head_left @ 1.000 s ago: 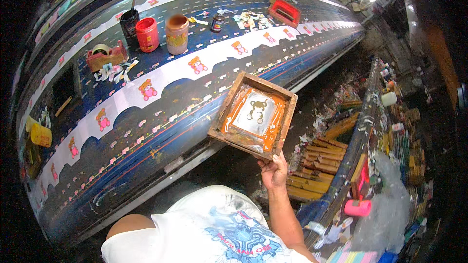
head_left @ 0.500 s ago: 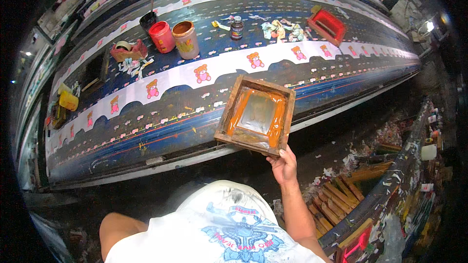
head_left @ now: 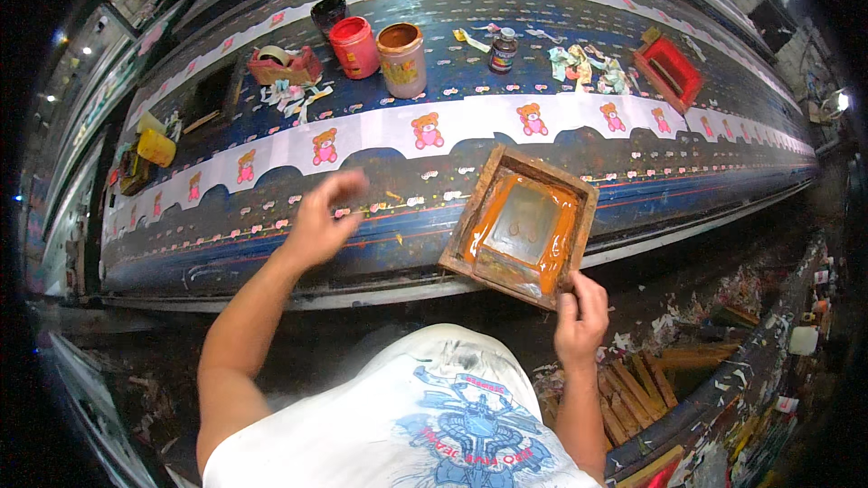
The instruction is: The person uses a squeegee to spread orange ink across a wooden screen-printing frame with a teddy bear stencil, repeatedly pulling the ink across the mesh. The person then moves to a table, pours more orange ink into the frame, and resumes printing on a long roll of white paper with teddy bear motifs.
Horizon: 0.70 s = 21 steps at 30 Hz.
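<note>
My right hand [head_left: 580, 318] grips the near right corner of a wooden screen-printing frame [head_left: 458, 248], thumb at its side. Thick orange-brown ink [head_left: 567, 217] lies along the inner sides around a paler mesh window [head_left: 523, 224]. The frame is tilted at the front edge of a long dark table [head_left: 380, 258]. My left hand [head_left: 325, 220] is raised over the table to the left of the frame, holding nothing, its thumb and slightly blurred fingers apart. Behind both hands runs a white strip [head_left: 375, 134] printed with brown bears holding pink hearts.
Further back stand a pink-red tub [head_left: 353, 49], a tub with brown ink [head_left: 402, 63], a black pot [head_left: 328, 14] and a dark bottle [head_left: 503, 52]. Crumpled scraps [head_left: 588, 70] lie beside a red frame [head_left: 669, 72]. Wooden frames [head_left: 637, 389] are stacked at lower right.
My left arm has come into view and reaches over the table. The view has shifted, and the wooden frame stays in my right hand.
</note>
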Each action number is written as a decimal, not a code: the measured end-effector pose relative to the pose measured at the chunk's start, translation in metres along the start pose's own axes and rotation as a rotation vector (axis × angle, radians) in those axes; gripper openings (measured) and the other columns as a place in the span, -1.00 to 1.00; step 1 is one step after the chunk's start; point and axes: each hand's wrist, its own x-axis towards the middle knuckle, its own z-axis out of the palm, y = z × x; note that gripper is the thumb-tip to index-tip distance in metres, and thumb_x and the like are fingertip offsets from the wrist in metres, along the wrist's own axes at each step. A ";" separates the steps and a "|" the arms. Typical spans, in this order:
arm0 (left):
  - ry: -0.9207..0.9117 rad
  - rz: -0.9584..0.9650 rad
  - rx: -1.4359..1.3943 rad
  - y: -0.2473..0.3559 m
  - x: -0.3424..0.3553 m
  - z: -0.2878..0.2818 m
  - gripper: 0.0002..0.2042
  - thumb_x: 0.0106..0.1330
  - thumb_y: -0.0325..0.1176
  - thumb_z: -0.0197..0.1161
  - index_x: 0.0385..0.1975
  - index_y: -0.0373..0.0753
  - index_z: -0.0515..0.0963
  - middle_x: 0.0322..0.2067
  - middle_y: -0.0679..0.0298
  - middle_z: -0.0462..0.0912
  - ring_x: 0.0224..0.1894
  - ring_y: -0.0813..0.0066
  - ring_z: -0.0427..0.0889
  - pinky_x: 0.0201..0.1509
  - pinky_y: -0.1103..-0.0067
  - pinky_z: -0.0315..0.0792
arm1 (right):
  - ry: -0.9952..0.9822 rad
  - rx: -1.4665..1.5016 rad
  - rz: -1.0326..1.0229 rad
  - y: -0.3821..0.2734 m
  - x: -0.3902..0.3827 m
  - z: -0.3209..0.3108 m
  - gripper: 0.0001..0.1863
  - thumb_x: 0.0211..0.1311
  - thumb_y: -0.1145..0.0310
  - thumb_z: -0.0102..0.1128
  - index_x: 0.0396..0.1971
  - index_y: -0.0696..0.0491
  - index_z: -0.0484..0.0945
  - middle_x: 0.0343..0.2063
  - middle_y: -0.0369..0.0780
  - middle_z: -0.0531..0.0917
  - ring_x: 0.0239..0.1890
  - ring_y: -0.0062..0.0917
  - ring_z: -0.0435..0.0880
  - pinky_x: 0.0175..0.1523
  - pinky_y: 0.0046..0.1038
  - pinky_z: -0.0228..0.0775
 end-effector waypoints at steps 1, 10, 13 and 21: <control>0.131 0.003 0.014 -0.018 0.032 0.011 -0.29 0.29 -0.60 0.47 0.50 -0.31 0.45 0.33 0.00 0.72 0.40 0.20 0.70 0.57 0.28 0.51 | -0.107 -0.042 -0.113 -0.019 0.012 0.003 -0.56 0.34 0.40 0.47 0.19 0.20 0.73 0.12 0.00 0.77 0.20 -0.01 0.73 0.36 -0.07 0.55; 0.588 0.090 -0.123 -0.116 0.256 0.090 0.27 0.03 -0.35 0.83 0.68 -0.38 -0.01 0.62 -0.24 0.24 0.66 -0.14 0.30 0.73 0.16 0.26 | -0.506 -0.392 -0.217 -0.059 0.046 0.037 -0.52 0.22 0.50 0.50 0.18 0.07 0.75 0.09 -0.12 0.78 0.12 -0.16 0.74 0.25 -0.11 0.58; 0.586 0.131 -0.113 -0.123 0.288 0.089 0.28 -0.02 -0.31 0.86 0.65 -0.39 0.03 0.57 -0.23 0.30 0.63 -0.10 0.34 0.71 0.20 0.29 | -0.489 -0.397 -0.166 -0.067 0.055 0.039 -0.53 0.19 0.58 0.43 0.15 0.07 0.76 0.01 -0.14 0.79 0.05 -0.17 0.75 0.18 -0.10 0.60; 0.525 0.114 -0.132 -0.114 0.318 0.072 0.14 -0.06 -0.35 0.84 0.54 -0.37 0.21 0.41 -0.12 0.53 0.47 -0.01 0.56 0.59 0.22 0.43 | -0.403 -0.379 -0.088 -0.083 0.078 0.045 -0.56 0.15 0.66 0.31 0.06 0.10 0.76 -0.10 -0.12 0.86 -0.03 -0.15 0.81 0.13 -0.12 0.63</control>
